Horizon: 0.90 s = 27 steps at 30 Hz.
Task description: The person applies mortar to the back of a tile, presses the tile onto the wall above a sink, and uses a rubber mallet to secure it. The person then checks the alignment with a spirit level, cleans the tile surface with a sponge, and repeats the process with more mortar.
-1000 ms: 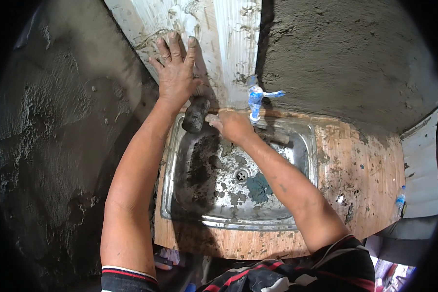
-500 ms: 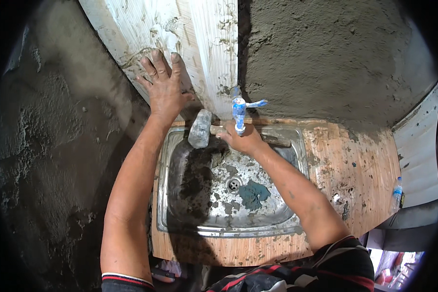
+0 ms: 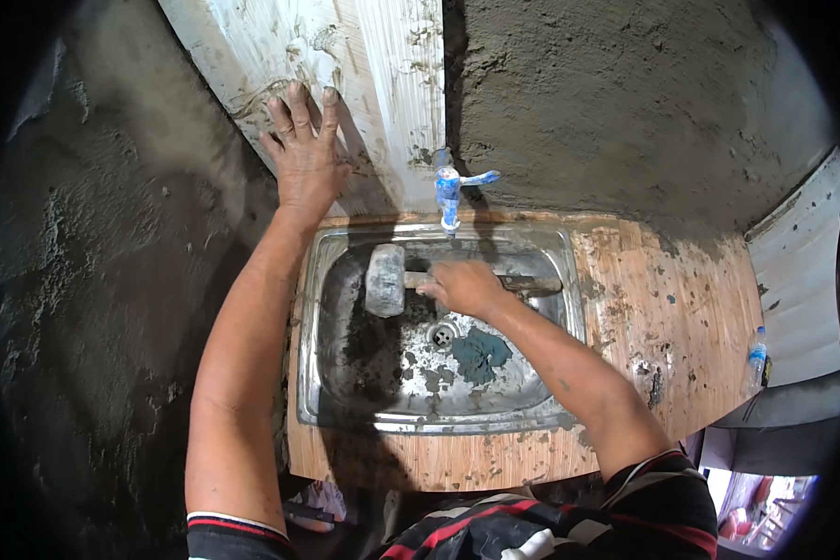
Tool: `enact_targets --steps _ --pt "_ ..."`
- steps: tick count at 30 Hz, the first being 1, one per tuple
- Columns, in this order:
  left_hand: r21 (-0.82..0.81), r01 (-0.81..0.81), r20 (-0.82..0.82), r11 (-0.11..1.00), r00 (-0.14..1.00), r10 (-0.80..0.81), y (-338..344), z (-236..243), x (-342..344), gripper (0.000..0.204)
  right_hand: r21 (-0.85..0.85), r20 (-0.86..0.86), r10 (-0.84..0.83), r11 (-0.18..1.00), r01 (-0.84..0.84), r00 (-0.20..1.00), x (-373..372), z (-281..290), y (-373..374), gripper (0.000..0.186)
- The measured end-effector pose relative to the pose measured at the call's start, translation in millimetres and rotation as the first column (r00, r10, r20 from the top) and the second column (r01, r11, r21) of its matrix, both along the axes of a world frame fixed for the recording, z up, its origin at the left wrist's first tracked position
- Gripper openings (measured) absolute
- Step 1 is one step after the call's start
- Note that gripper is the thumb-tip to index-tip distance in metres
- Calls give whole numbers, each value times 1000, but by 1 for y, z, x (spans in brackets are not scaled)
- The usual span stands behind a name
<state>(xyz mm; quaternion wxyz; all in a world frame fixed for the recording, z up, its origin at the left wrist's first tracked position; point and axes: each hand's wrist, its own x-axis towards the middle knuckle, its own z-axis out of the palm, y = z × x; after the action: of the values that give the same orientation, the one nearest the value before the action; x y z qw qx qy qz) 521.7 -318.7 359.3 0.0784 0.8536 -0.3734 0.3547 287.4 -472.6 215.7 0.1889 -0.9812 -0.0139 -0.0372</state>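
My left hand (image 3: 303,168) is spread against a white, mortar-smeared panel (image 3: 397,65) behind the sink, fingers apart. My right hand (image 3: 465,285) grips the handle (image 3: 530,284) of a mallet with a dirty, pale grey head (image 3: 385,280). It holds the mallet sideways over the back part of the steel sink (image 3: 304,378), just below a blue-and-white tap (image 3: 448,191). Dark mortar lumps and a teal-grey patch (image 3: 481,355) lie in the basin around the drain (image 3: 442,334).
Rough grey cement walls (image 3: 103,308) rise at left and behind right. A spattered wooden counter (image 3: 667,327) surrounds the sink, with a plastic bottle (image 3: 756,359) on its right edge. A pale curved panel (image 3: 798,271) stands at far right, with clutter (image 3: 756,509) below.
The mallet in my right hand has come from the back-left rim toward me and slightly right, into the basin area. My left hand stays spread on the white panel. The view has shifted slightly.
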Motion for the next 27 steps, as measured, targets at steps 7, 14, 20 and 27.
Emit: enact_targets --steps 7,14,20,27 --pt "159 -13 154 987 988 -11 13 54 14 118 9 5 -66 998 66 998 0 1 -18 49" --pt "194 -8 184 981 982 -28 10 48 26 134 103 73 -88 991 81 993 58 23 -31 43" --pt "202 -35 155 979 988 3 6 47 25 133 -2 231 -3 1000 3 973 76 4 -12 44" --pt "210 -36 151 977 988 4 8 48 26 132 -11 102 43 999 -42 994 113 30 30 44"
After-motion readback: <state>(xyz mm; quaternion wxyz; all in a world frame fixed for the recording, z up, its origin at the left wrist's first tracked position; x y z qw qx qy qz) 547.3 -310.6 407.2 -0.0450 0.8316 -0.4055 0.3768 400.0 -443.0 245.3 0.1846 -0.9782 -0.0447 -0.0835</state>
